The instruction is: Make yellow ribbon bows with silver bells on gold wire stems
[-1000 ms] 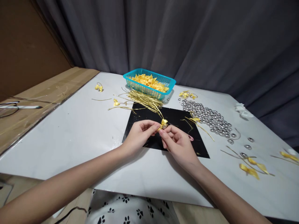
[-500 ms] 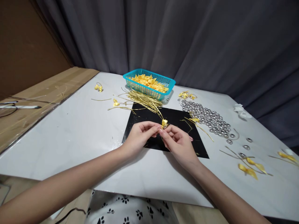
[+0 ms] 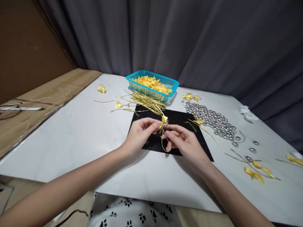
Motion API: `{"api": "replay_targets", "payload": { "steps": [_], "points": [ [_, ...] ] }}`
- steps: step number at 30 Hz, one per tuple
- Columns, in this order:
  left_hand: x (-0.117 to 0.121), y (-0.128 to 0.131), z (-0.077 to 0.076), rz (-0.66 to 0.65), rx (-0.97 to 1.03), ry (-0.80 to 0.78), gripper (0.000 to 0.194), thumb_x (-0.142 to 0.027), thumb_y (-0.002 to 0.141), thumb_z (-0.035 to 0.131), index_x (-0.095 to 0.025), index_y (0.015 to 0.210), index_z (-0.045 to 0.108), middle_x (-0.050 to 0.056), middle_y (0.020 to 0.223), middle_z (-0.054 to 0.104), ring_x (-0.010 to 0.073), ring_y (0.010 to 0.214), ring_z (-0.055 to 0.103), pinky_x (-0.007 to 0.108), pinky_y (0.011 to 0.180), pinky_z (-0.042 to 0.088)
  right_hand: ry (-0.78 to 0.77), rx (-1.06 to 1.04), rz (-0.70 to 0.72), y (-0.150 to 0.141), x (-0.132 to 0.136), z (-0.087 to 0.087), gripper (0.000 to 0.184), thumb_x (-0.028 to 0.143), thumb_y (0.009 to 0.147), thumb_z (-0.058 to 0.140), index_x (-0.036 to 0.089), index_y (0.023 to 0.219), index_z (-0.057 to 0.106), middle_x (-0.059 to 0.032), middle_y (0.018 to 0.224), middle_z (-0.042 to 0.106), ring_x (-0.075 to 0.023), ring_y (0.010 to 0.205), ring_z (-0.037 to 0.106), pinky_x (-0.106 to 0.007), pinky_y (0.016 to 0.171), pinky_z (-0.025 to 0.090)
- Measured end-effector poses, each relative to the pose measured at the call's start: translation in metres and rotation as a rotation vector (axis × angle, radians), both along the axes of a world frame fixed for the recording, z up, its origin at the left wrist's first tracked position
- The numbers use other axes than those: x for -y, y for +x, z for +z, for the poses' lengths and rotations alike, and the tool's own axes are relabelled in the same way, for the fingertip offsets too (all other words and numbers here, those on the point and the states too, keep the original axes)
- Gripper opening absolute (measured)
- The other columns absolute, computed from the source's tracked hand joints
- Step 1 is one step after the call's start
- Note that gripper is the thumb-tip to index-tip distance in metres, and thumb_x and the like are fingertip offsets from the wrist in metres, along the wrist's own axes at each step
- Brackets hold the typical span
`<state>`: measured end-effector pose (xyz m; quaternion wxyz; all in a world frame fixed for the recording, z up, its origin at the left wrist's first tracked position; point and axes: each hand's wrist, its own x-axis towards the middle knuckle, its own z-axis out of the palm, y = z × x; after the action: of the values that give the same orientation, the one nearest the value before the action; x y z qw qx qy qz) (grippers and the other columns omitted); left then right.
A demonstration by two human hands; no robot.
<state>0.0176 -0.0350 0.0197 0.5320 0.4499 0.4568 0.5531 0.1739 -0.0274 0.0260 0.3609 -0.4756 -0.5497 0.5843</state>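
On the white table (image 3: 78, 135), a turquoise basket (image 3: 146, 88) holds yellow bows (image 3: 152, 83).

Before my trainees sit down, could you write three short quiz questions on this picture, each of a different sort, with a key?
1. Fill in: from the wearer's view, the pile of silver pieces lies mostly to the ____ of the black mat.

2. Multiple choice: what fills the blue basket?
A) silver pieces
B) yellow bows
C) gold strands

3. True or false: the left hand pinches the held bow over the black mat.

Key: 1. right; 2. B; 3. true
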Motion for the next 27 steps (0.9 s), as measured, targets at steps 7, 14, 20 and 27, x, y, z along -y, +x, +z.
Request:
{"api": "replay_targets", "payload": {
  "steps": [7, 14, 20, 27],
  "points": [
    [0.001, 0.002, 0.000, -0.108, 0.010, -0.022, 0.011, -0.024, 0.075, 0.064, -0.013, 0.074, 0.066, 0.002, 0.068, 0.066, 0.0103, 0.062, 0.057, 0.025, 0.065, 0.046, -0.174, -0.034, 0.176, 0.002, 0.000, 0.002, 0.025, 0.038, 0.072, 0.067, 0.013, 0.077, 0.067, 0.0066, 0.051, 0.036, -0.0043, 0.045, 0.032, -0.017, 0.040, 0.029],
    [0.000, 0.000, 0.003, -0.149, 0.021, -0.029, 0.011, -0.023, 0.076, 0.062, -0.013, 0.072, 0.066, 0.001, 0.064, 0.063, 0.0095, 0.059, 0.054, 0.024, 0.063, 0.045, -0.398, -0.341, 0.256, 0.008, -0.001, 0.002, 0.015, 0.024, 0.074, 0.063, 0.017, 0.088, 0.064, 0.0028, 0.065, 0.053, -0.0019, 0.042, 0.025, -0.015, 0.039, 0.028],
    [-0.001, -0.001, 0.004, -0.122, 0.029, -0.010, 0.011, -0.024, 0.074, 0.064, -0.013, 0.072, 0.066, 0.001, 0.066, 0.064, 0.0094, 0.061, 0.054, 0.023, 0.063, 0.045, -0.330, -0.256, 0.220, 0.007, -0.004, 0.005, 0.016, 0.024, 0.069, 0.070, 0.015, 0.079, 0.062, 0.0040, 0.063, 0.052, 0.0004, 0.039, 0.023, -0.015, 0.035, 0.021],
    [-0.002, -0.001, 0.003, -0.095, -0.012, 0.002, 0.011, -0.023, 0.074, 0.064, -0.014, 0.070, 0.066, 0.000, 0.065, 0.062, 0.0086, 0.060, 0.052, 0.022, 0.061, 0.044, 0.079, 0.056, -0.062, 0.019, -0.011, 0.013, 0.025, 0.035, 0.063, 0.074, 0.015, 0.076, 0.064, 0.0019, 0.066, 0.052, -0.0049, 0.048, 0.038, -0.018, 0.040, 0.030]
  ]
}}
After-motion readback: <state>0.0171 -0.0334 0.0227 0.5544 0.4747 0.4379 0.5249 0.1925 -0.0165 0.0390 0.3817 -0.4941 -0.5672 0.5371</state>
